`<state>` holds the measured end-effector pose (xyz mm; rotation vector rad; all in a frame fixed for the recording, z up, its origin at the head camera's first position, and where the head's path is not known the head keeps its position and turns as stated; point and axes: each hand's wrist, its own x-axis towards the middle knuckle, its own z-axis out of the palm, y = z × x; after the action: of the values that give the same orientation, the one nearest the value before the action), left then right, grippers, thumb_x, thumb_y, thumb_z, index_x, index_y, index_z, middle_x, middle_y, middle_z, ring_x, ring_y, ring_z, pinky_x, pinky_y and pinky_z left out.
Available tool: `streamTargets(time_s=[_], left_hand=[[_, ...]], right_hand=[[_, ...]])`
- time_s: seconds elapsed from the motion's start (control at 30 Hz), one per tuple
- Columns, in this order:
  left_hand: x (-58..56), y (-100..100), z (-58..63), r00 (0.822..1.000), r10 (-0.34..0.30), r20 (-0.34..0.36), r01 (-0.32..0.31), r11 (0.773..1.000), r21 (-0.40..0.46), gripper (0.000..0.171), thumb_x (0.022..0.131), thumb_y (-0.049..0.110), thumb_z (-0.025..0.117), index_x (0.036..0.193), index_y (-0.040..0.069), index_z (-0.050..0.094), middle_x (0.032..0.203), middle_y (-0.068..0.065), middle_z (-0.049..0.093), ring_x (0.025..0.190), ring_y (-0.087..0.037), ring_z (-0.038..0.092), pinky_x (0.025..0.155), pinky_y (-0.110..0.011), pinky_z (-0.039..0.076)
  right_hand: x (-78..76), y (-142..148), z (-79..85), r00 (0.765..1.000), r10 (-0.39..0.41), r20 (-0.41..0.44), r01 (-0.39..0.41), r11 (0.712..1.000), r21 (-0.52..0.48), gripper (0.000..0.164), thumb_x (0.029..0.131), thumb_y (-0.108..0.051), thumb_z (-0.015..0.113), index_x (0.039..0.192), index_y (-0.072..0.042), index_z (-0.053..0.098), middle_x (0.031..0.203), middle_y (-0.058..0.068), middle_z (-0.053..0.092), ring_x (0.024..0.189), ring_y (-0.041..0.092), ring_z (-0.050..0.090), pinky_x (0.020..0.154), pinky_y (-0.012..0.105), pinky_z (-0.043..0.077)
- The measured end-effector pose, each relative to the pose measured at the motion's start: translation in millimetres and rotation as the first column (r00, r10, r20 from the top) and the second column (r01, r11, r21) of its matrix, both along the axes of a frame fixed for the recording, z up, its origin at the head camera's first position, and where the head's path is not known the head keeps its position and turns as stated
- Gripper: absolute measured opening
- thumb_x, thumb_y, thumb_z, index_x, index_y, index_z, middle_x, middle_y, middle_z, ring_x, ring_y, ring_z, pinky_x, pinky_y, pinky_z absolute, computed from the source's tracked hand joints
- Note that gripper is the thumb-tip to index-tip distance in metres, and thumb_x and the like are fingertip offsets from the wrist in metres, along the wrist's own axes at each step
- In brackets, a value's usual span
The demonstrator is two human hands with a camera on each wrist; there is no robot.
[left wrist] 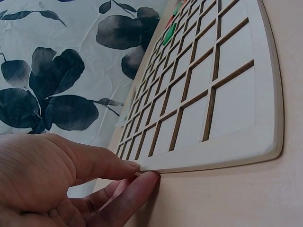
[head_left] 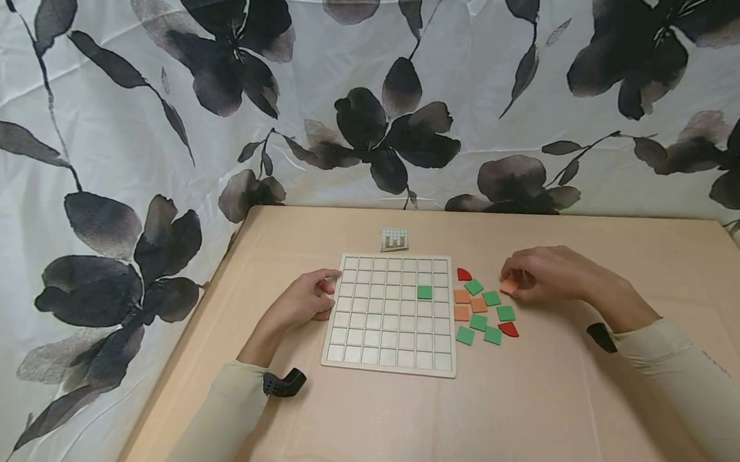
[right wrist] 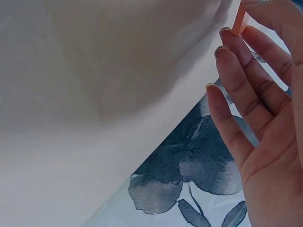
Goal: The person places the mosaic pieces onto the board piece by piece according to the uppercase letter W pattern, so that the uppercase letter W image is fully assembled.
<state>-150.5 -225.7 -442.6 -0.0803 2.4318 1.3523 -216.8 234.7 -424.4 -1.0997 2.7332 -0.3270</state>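
Note:
My right hand (head_left: 552,276) pinches an orange square tile (head_left: 509,286) between thumb and fingertips, to the right of the loose tiles. In the right wrist view the orange tile (right wrist: 239,21) shows edge-on, its lower end by a fingertip, while the other fingers extend apart from it. A white grid board (head_left: 332,357) lies on the table with one green square tile (head_left: 424,292) in a cell of its upper right part. At the board's left edge, my left hand (head_left: 302,300) holds the rim between thumb and fingers; the left wrist view shows the thumb (left wrist: 106,163) right at it.
Beside the board's right edge lie several green tiles (head_left: 478,322), a few orange squares (head_left: 461,313) and two red rounded pieces (head_left: 508,330). A small patterned card (head_left: 395,239) is behind the board. A floral cloth (head_left: 379,116) hangs behind the table (head_left: 491,429).

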Motion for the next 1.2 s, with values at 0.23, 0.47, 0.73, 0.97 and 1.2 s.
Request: streamTargets(time_s=[0.23, 0.47, 0.73, 0.97, 1.2], left_hand=[[-0.1, 2.0, -0.9, 1.000, 0.007, -0.001, -0.007, 1.000, 0.002, 0.059, 0.091, -0.010, 0.059, 0.147, 0.009, 0.051, 0.107, -0.012, 0.051, 0.078, -0.018, 0.054, 0.063, -0.027, 0.054], [-0.2, 3.8, -1.5, 1.000, 0.011, -0.014, -0.011, 1.000, -0.015, 0.060, 0.091, -0.010, 0.060, 0.147, 0.008, 0.051, 0.105, -0.012, 0.052, 0.077, -0.018, 0.054, 0.062, -0.027, 0.054], [-0.2, 5.8, -1.9, 1.000, 0.015, -0.016, -0.015, 0.999, -0.029, 0.060, 0.091, -0.010, 0.060, 0.147, 0.008, 0.051, 0.104, -0.011, 0.052, 0.078, -0.018, 0.055, 0.063, -0.028, 0.054], [-2.2, 5.8, -2.7, 1.000, 0.012, -0.017, -0.013, 0.999, -0.040, 0.060, 0.091, -0.010, 0.062, 0.148, 0.009, 0.050, 0.105, -0.011, 0.052, 0.079, -0.018, 0.055, 0.063, -0.028, 0.054], [-2.2, 9.5, 0.1, 1.000, 0.012, -0.011, -0.012, 0.999, -0.033, 0.061, 0.091, -0.010, 0.062, 0.147, 0.010, 0.050, 0.106, -0.012, 0.052, 0.081, -0.019, 0.055, 0.063, -0.029, 0.054]], right_hand=[[-2.8, -2.5, 3.3, 1.000, 0.004, -0.007, -0.004, 1.000, -0.004, 0.019, 0.081, -0.022, 0.082, 0.098, -0.026, 0.073, 0.080, -0.013, 0.058, 0.069, 0.006, 0.050, 0.061, 0.027, 0.043], [-3.3, -6.6, 8.2, 1.000, 0.026, 0.008, -0.026, 0.999, -0.035, 0.022, 0.080, -0.023, 0.082, 0.100, -0.025, 0.073, 0.082, -0.013, 0.059, 0.071, 0.006, 0.051, 0.063, 0.027, 0.044], [-5.8, -14.1, 11.8, 0.999, 0.039, 0.037, -0.038, 0.999, -0.026, 0.023, 0.080, -0.024, 0.083, 0.102, -0.023, 0.074, 0.083, -0.013, 0.059, 0.072, 0.007, 0.051, 0.063, 0.026, 0.045], [-10.7, -20.4, 15.0, 0.997, 0.075, 0.034, -0.074, 0.997, -0.027, 0.022, 0.080, -0.025, 0.083, 0.101, -0.025, 0.074, 0.082, -0.013, 0.060, 0.072, 0.008, 0.053, 0.063, 0.026, 0.046], [-12.2, -25.5, 20.1, 0.994, 0.097, 0.044, -0.097, 0.995, -0.012, 0.021, 0.082, -0.024, 0.080, 0.102, -0.025, 0.074, 0.085, -0.013, 0.060, 0.073, 0.007, 0.053, 0.065, 0.027, 0.047]])
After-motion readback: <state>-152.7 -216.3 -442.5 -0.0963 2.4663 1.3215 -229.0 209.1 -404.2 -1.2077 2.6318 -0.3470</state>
